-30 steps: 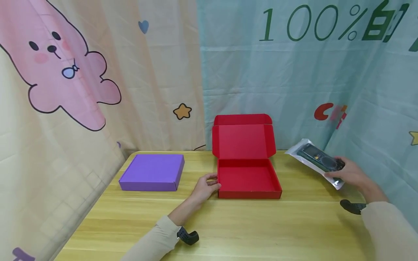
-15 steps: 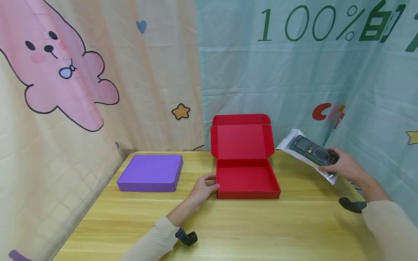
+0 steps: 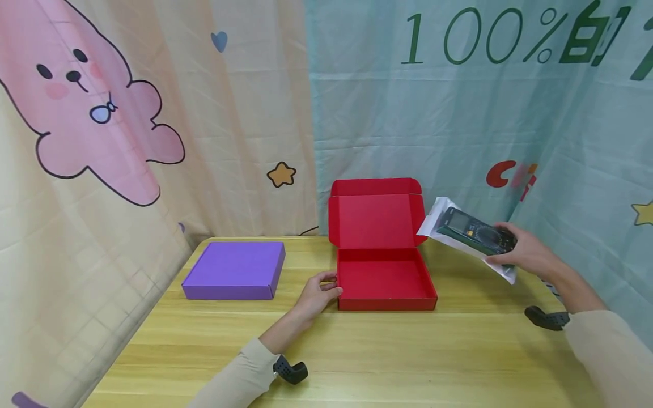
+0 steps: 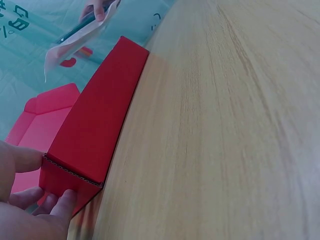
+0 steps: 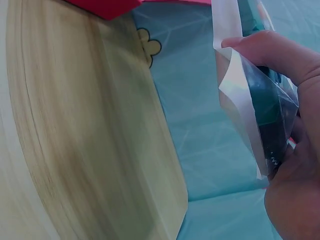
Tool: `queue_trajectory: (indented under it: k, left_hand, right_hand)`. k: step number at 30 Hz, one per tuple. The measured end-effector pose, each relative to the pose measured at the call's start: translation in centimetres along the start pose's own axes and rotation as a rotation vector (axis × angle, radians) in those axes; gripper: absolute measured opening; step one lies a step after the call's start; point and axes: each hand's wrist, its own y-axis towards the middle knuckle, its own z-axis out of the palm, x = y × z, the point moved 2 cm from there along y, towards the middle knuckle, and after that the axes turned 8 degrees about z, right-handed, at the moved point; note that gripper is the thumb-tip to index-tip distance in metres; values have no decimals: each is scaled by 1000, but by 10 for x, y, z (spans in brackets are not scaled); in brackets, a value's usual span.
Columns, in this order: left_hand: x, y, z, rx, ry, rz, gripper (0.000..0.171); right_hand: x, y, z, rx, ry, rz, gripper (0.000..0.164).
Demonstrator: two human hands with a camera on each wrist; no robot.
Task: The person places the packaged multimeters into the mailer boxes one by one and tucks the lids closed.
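Observation:
My right hand (image 3: pixel 530 252) holds a dark multimeter (image 3: pixel 474 229) in a clear, white-backed plastic bag (image 3: pixel 433 218), raised over the right part of the table, its far end overlapping the red lid in the head view. In the right wrist view, the thumb lies along the bag (image 5: pixel 240 105), and the other fingers are partly hidden behind it. An open red cardboard box (image 3: pixel 388 304) stands mid-table with its lid upright at the back. My left hand (image 3: pixel 318 294) grips its left side, thumb at the front corner (image 4: pixel 44 159) and fingertips on the side wall.
A closed purple box (image 3: pixel 234 269) lies on the left of the wooden table (image 3: pixel 357 357). Printed curtains (image 3: pixel 377 124) hang close behind the table and along both sides. A dark wrist device (image 3: pixel 291 371) sits on each forearm.
My right hand has lifted the bagged multimeter and moved it left, toward the red box. The left hand keeps its place at the box's side. The head view has shifted slightly.

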Motion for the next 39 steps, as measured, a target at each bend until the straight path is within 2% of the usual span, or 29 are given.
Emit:
queue_trajectory:
  k: [6, 18, 23, 29, 39]
  left_hand:
    - [1, 0, 0, 1, -22, -15, 50]
    - [1, -1, 0, 13, -34, -3, 50]
    - [0, -1, 1, 10, -40, -18, 50]
    - [0, -3, 1, 12, -35, -20, 50]
    - [-2, -3, 0, 17, -25, -4, 51]
  right_hand:
    - [12, 3, 3, 6, -46, -52, 103]
    - [37, 5, 20, 45, -27, -135, 97]
    - [47, 5, 29, 77, -7, -163, 93]
    - [54, 8, 40, 64, -26, -208, 90]
    - [67, 15, 62, 154, 62, -234, 93]
